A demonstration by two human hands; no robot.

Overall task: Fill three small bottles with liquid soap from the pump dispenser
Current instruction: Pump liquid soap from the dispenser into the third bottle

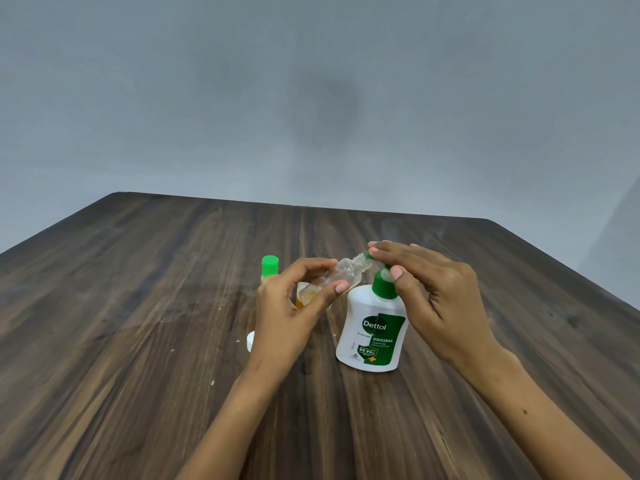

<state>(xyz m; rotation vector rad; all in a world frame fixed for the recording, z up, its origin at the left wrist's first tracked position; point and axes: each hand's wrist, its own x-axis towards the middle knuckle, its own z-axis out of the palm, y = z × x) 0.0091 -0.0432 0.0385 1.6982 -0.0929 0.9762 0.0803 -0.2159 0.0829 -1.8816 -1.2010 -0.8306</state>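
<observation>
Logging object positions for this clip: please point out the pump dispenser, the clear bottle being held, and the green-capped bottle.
pump dispenser (372, 336): head view, on its white labelled body.
clear bottle (348, 271): head view, on its transparent shoulder.
green-capped bottle (269, 265): head view, on its green cap.

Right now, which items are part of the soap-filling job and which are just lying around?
In the job:
- Dettol pump dispenser, right hand on its pump
- clear small bottle, tilted in left hand
- green-capped bottle

Lying about:
- white object, partly hidden
- wooden table
</observation>
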